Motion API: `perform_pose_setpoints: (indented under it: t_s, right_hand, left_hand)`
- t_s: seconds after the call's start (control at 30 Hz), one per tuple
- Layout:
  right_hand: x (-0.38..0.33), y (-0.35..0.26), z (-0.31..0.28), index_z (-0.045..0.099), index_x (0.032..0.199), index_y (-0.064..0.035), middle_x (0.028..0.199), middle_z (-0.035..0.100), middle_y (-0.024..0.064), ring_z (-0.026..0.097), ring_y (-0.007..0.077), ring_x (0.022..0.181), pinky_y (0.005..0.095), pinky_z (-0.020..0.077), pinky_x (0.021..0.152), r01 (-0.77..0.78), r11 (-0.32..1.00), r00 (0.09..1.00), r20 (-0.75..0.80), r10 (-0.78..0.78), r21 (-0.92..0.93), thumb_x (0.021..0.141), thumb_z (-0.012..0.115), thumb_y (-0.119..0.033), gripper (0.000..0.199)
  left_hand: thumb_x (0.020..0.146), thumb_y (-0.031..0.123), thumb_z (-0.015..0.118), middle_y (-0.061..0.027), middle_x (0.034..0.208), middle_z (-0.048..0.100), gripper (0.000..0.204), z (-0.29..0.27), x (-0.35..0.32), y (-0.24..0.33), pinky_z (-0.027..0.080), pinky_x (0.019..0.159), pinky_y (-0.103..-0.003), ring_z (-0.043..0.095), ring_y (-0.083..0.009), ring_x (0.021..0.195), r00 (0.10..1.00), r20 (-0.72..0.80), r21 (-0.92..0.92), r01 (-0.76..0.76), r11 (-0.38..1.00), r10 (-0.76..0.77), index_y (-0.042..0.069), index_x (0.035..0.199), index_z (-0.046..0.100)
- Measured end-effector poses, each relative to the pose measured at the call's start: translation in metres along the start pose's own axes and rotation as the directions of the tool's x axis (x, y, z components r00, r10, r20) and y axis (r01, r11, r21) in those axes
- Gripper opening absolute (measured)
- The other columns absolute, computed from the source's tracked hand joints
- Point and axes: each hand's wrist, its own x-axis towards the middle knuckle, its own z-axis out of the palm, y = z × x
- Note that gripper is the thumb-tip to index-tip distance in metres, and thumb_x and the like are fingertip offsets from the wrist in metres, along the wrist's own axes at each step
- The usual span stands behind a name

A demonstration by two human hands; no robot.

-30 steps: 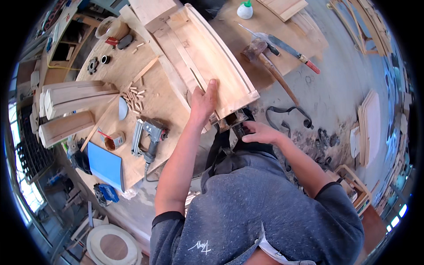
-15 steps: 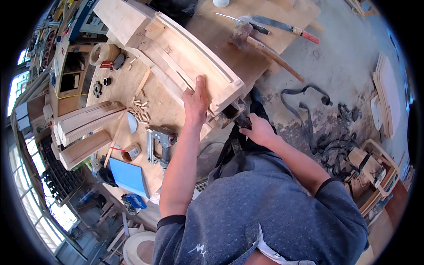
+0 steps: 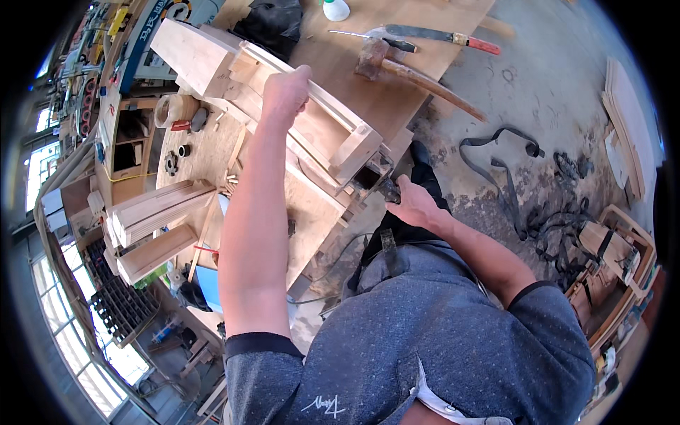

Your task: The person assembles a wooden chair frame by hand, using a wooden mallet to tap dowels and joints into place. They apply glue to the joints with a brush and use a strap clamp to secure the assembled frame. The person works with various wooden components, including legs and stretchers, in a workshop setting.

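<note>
A long pale wooden frame (image 3: 322, 145), built like a narrow open box, lies across the bench and a blocky wooden end piece (image 3: 195, 57). My left hand (image 3: 287, 95) is closed on its far long rail, the fingers curled over the edge. At the frame's near end sits a dark metal tool (image 3: 372, 176); its kind is hard to make out. My right hand (image 3: 414, 202) is wrapped round the tool's dark handle, close to my body. The hand hides part of that handle.
A mallet (image 3: 372, 60), a red-handled saw (image 3: 432, 34) and a thin pointed tool (image 3: 389, 42) lie on the board at the far right. Stacked wooden strips (image 3: 159, 209) stand at left. Black straps (image 3: 513, 173) lie on the floor at right.
My left hand has moved up and away along the frame, from its near half to its far rail. My right hand stays on the dark handle. The view has shifted slightly.
</note>
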Motion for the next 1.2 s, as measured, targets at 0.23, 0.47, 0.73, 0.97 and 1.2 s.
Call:
perform_pose_setpoints:
  t_s: [0.23,0.47,0.73,0.97,1.2]
  right_hand:
    - [-0.001,0.003,-0.004,0.044,0.125,0.0044,0.103,0.067,0.0331,0.065,0.0490,0.101,0.0536,0.0517,0.088,0.002,0.999,1.000,0.014,-0.002,0.035,0.083,0.074,-0.028,0.060]
    - [0.001,0.004,-0.006,0.044,0.125,0.0057,0.104,0.067,0.0335,0.064,0.0504,0.100,0.0545,0.0513,0.087,0.023,0.998,0.999,0.040,-0.025,0.050,0.083,0.074,-0.028,0.061]
    - [0.002,0.009,-0.005,0.046,0.127,0.0053,0.104,0.067,0.0334,0.065,0.0491,0.102,0.0532,0.0516,0.088,0.036,0.995,0.998,0.039,-0.040,0.096,0.083,0.075,-0.029,0.063]
    - [0.004,0.006,-0.006,0.047,0.123,0.0048,0.104,0.066,0.0324,0.065,0.0480,0.102,0.0511,0.0515,0.088,0.003,0.988,0.998,0.054,-0.012,0.156,0.085,0.074,-0.031,0.059]
    - [0.001,0.010,0.003,0.048,0.119,0.0036,0.097,0.067,0.0224,0.069,0.0358,0.089,0.0448,0.0539,0.076,0.043,0.962,0.999,0.004,-0.046,0.269,0.088,0.074,-0.027,0.051]
  left_hand:
    - [0.082,0.034,0.061,-0.0316,0.092,0.072,0.048,0.011,-0.034,0.030,0.052,0.089,-0.045,0.070,-0.0426,0.093,0.967,-0.159,0.406,-0.120,0.906,0.199,-0.012,0.088,0.073]
    - [0.082,0.034,0.062,-0.0274,0.090,0.073,0.045,0.009,-0.034,0.043,0.053,0.089,-0.044,0.071,-0.0410,0.091,0.954,-0.237,0.459,-0.058,0.886,0.185,-0.009,0.086,0.075]
    - [0.082,0.034,0.062,-0.0349,0.100,0.070,0.049,0.024,-0.007,0.013,0.053,0.093,-0.048,0.069,-0.0444,0.104,0.951,-0.229,0.527,-0.058,0.848,0.208,-0.013,0.092,0.072]
    - [0.083,0.034,0.067,-0.0349,0.113,0.068,0.057,0.031,0.011,-0.021,0.052,0.097,-0.047,0.067,-0.0449,0.111,0.967,-0.250,0.484,0.077,0.871,0.053,-0.015,0.112,0.061]
    - [0.084,0.035,0.067,-0.0356,0.116,0.066,0.063,0.033,0.013,-0.024,0.051,0.099,-0.047,0.066,-0.0444,0.113,0.976,-0.219,0.402,0.084,0.912,0.007,-0.016,0.118,0.054]
